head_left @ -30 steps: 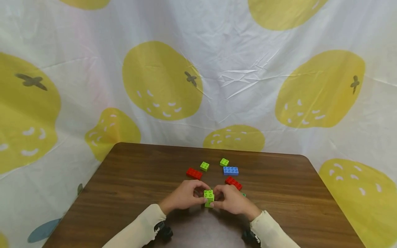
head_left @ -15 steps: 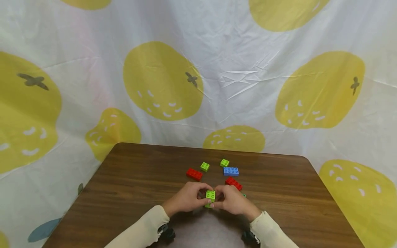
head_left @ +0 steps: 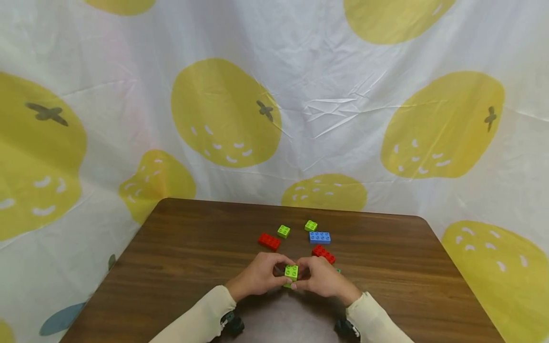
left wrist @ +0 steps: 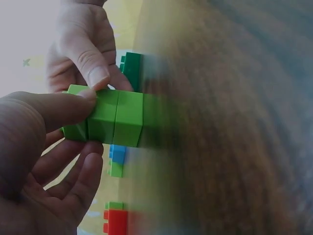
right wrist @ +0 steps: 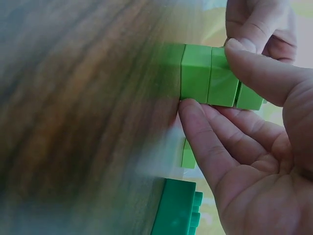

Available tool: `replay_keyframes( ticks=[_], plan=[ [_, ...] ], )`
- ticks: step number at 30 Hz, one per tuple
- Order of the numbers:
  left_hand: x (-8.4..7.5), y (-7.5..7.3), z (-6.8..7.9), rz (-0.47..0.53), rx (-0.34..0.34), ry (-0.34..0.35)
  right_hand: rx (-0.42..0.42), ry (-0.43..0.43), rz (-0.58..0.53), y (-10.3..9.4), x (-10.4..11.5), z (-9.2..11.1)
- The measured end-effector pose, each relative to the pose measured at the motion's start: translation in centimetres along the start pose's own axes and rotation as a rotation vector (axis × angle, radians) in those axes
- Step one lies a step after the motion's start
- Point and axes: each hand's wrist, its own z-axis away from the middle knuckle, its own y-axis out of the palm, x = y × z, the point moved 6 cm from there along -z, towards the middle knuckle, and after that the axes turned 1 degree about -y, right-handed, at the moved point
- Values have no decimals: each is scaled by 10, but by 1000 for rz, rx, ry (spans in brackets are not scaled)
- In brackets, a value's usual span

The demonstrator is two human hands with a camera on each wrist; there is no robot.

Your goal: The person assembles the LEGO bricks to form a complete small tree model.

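Note:
A short stack of three lime-green building bricks (head_left: pixel 291 272) stands upright on the table between the two hands. In the left wrist view the top brick (left wrist: pixel 76 126) has a thin dark gap under it, while the lower two bricks (right wrist: pixel 196 73) sit flush. My left hand (head_left: pixel 260 275) pinches the top brick between thumb and fingers. From the other side my right hand (head_left: pixel 324 277) holds the stack, its thumb near the joint below the top brick and its fingers along the far side. Both hands hide part of the stack in the head view.
Beyond the hands lie a red brick (head_left: pixel 269 241), another red brick (head_left: pixel 323 254), a blue brick (head_left: pixel 320 237) and two loose lime-green bricks (head_left: pixel 283 231). A dark green brick (right wrist: pixel 175 210) sits beside the right hand, mostly hidden in the head view. A fruit-patterned curtain (head_left: pixel 326 95) hangs behind the table (head_left: pixel 193 228).
My left hand has shifted slightly right and toward me with the top brick, which now lines up better over the lower ones. The right hand has hardly moved.

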Motion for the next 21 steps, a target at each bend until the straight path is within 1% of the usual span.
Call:
replay_keyframes(
  ticks=[6,11,21],
  plan=[
    [1,-1,-2,12,3,-23,9,-7,-8,-2,3,1],
    [1,-1,-5,15,-16,-17,1,-23,-3,-6,3,1],
    [6,1,-3,-1,-13,-60,11,-59,-25,-1,3,2]
  ],
)
